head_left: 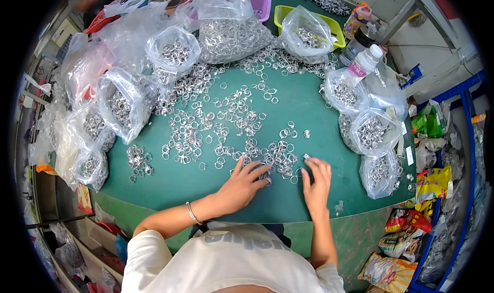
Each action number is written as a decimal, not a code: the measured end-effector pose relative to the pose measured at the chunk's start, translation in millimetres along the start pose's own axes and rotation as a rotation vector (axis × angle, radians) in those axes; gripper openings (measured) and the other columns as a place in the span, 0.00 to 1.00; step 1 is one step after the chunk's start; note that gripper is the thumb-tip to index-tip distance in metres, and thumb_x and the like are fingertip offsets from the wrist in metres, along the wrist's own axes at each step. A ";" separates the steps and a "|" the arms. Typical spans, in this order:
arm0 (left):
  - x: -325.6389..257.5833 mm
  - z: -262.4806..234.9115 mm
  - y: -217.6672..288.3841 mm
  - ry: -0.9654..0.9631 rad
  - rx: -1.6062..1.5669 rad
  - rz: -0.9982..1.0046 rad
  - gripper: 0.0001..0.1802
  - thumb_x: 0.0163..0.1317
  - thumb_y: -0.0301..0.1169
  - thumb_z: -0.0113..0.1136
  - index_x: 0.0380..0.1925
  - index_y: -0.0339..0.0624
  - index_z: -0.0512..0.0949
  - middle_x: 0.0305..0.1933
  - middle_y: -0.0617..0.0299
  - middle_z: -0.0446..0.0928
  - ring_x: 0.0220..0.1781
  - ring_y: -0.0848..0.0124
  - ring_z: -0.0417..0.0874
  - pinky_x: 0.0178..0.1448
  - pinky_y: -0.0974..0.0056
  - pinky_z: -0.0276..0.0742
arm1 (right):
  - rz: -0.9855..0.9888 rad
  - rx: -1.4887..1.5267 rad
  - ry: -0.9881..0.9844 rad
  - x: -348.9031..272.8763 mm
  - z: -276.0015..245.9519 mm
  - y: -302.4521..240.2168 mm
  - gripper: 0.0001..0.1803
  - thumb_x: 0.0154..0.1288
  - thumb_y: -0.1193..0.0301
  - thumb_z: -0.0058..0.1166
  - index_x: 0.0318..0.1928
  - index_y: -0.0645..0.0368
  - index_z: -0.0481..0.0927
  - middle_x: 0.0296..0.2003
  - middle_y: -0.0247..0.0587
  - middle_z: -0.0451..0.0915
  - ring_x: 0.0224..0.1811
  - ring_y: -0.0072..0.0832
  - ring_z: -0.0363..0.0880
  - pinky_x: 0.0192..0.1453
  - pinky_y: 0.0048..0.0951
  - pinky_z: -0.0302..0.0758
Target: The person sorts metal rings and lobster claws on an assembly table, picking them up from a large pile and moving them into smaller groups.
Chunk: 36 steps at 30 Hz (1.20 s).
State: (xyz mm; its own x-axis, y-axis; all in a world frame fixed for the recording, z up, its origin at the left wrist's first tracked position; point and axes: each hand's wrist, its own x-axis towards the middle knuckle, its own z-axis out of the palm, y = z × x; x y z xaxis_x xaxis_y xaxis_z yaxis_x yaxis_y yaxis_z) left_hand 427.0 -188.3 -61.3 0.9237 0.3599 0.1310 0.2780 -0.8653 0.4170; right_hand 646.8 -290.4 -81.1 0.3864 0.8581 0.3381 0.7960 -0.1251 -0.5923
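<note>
Many silver-coloured metal rings (pixel 190 133) lie scattered over the green table, thickest in the middle and toward the back. My left hand (pixel 239 189), with a bangle on its wrist, rests palm down at the near edge of the spread. Its fingers are apart, and the tips touch a few rings (pixel 266 179). Just right of the loose pile (pixel 280 156), my right hand (pixel 317 184) is curled with a single ring (pixel 306 156) at its fingertips. A small separate heap of rings (pixel 139 161) sits to the left.
Clear plastic bags of rings line the left (pixel 121 105), back (pixel 231 35) and right (pixel 371 131) of the table (pixel 180 187). A yellow-green tray (pixel 337 33), a purple tray (pixel 263 4) and a white bottle (pixel 366 60) stand behind. Blue shelving (pixel 471 138) is at right.
</note>
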 end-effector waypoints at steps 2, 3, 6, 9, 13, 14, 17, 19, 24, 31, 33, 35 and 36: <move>17.0 0.3 -8.6 0.081 -0.133 -0.028 0.17 0.57 0.24 0.58 0.49 0.41 0.76 0.60 0.54 0.69 0.59 0.54 0.71 0.62 0.46 0.63 | -0.041 -0.077 0.014 27.2 -1.5 -3.1 0.15 0.53 0.77 0.62 0.43 0.63 0.80 0.45 0.43 0.77 0.49 0.42 0.72 0.52 0.39 0.66; 31.5 0.6 -15.4 0.120 -0.200 -0.043 0.16 0.58 0.24 0.57 0.48 0.40 0.76 0.57 0.54 0.71 0.57 0.54 0.72 0.61 0.49 0.65 | -0.065 -0.114 0.016 41.8 3.7 -1.6 0.14 0.53 0.76 0.62 0.42 0.63 0.80 0.44 0.43 0.77 0.48 0.42 0.72 0.51 0.39 0.66; 91.6 11.0 -31.5 0.300 -0.212 -0.145 0.13 0.59 0.25 0.58 0.45 0.39 0.77 0.47 0.54 0.75 0.51 0.55 0.74 0.54 0.56 0.68 | -0.115 -0.207 -0.026 74.8 22.6 4.8 0.13 0.52 0.74 0.63 0.39 0.63 0.80 0.43 0.41 0.77 0.47 0.40 0.71 0.49 0.38 0.65; 119.0 26.0 -46.1 0.257 -0.191 -0.209 0.12 0.58 0.26 0.59 0.43 0.38 0.77 0.44 0.54 0.75 0.50 0.56 0.75 0.52 0.55 0.70 | -0.160 -0.244 -0.062 84.2 25.0 6.7 0.10 0.51 0.73 0.64 0.34 0.61 0.80 0.38 0.39 0.79 0.44 0.38 0.72 0.46 0.37 0.65; 125.2 36.3 -65.1 0.198 -0.261 -0.202 0.07 0.56 0.23 0.58 0.36 0.37 0.79 0.40 0.54 0.76 0.43 0.55 0.78 0.45 0.55 0.74 | 0.135 0.094 -0.015 69.9 -11.4 16.9 0.08 0.51 0.75 0.64 0.32 0.61 0.80 0.30 0.43 0.79 0.37 0.40 0.75 0.46 0.37 0.68; 124.6 34.1 -67.3 0.210 -0.316 -0.213 0.06 0.56 0.22 0.57 0.35 0.36 0.78 0.39 0.53 0.76 0.42 0.54 0.79 0.44 0.55 0.74 | 0.227 0.131 -0.042 64.2 -20.5 23.2 0.08 0.51 0.77 0.63 0.33 0.62 0.79 0.31 0.44 0.79 0.38 0.42 0.75 0.47 0.37 0.69; 118.4 25.4 -65.9 0.205 -0.239 -0.214 0.10 0.56 0.22 0.57 0.39 0.38 0.77 0.37 0.53 0.75 0.39 0.54 0.78 0.41 0.54 0.75 | 0.136 -0.205 -0.013 46.7 -30.4 45.4 0.09 0.52 0.78 0.62 0.34 0.63 0.78 0.34 0.46 0.78 0.39 0.44 0.74 0.48 0.38 0.69; 120.1 15.6 -58.2 0.195 -0.246 -0.194 0.13 0.55 0.21 0.58 0.42 0.38 0.75 0.37 0.53 0.74 0.39 0.54 0.78 0.42 0.54 0.75 | 0.116 -0.332 0.022 46.4 -31.8 50.3 0.09 0.53 0.78 0.61 0.36 0.64 0.78 0.37 0.47 0.78 0.40 0.45 0.73 0.48 0.39 0.69; 122.1 16.4 -62.4 0.023 -0.317 -0.158 0.14 0.55 0.22 0.60 0.43 0.39 0.75 0.40 0.53 0.74 0.40 0.53 0.79 0.45 0.55 0.76 | 0.089 -0.129 -0.011 65.1 -29.5 41.3 0.10 0.54 0.79 0.60 0.39 0.65 0.78 0.41 0.47 0.77 0.44 0.45 0.73 0.51 0.40 0.69; 145.1 20.4 -51.0 0.282 -0.264 -0.081 0.13 0.56 0.23 0.60 0.42 0.36 0.77 0.47 0.53 0.72 0.48 0.53 0.74 0.53 0.54 0.72 | -0.124 0.006 -0.182 100.0 7.7 39.9 0.10 0.54 0.79 0.60 0.39 0.63 0.79 0.37 0.46 0.77 0.43 0.44 0.75 0.48 0.39 0.72; 149.6 29.8 -55.3 0.189 -0.242 -0.032 0.12 0.57 0.24 0.60 0.42 0.36 0.77 0.48 0.53 0.71 0.49 0.54 0.72 0.53 0.54 0.71 | -0.024 0.058 -0.166 98.3 -4.1 46.9 0.08 0.55 0.79 0.59 0.37 0.64 0.78 0.36 0.47 0.77 0.40 0.45 0.76 0.45 0.39 0.72; 145.1 37.3 -53.9 0.112 -0.243 -0.007 0.12 0.58 0.26 0.60 0.43 0.36 0.77 0.48 0.54 0.71 0.48 0.55 0.71 0.52 0.55 0.70 | 0.062 0.051 -0.129 90.4 -20.5 52.8 0.06 0.55 0.79 0.59 0.34 0.65 0.78 0.35 0.48 0.76 0.35 0.48 0.76 0.39 0.41 0.72; 136.6 37.7 -50.0 0.087 -0.249 -0.004 0.13 0.58 0.26 0.61 0.43 0.36 0.77 0.47 0.55 0.71 0.48 0.56 0.71 0.52 0.55 0.70 | 0.104 -0.005 -0.146 82.4 -30.5 54.2 0.05 0.56 0.78 0.59 0.34 0.64 0.78 0.35 0.47 0.76 0.36 0.47 0.76 0.39 0.40 0.72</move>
State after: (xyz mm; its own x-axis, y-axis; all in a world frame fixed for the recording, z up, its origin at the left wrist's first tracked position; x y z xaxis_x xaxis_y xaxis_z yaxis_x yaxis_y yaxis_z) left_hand 549.2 -109.0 -98.2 0.8938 0.4009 0.2011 0.1983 -0.7554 0.6246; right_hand 736.1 -241.6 -63.0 0.3954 0.9034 0.1656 0.7579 -0.2190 -0.6145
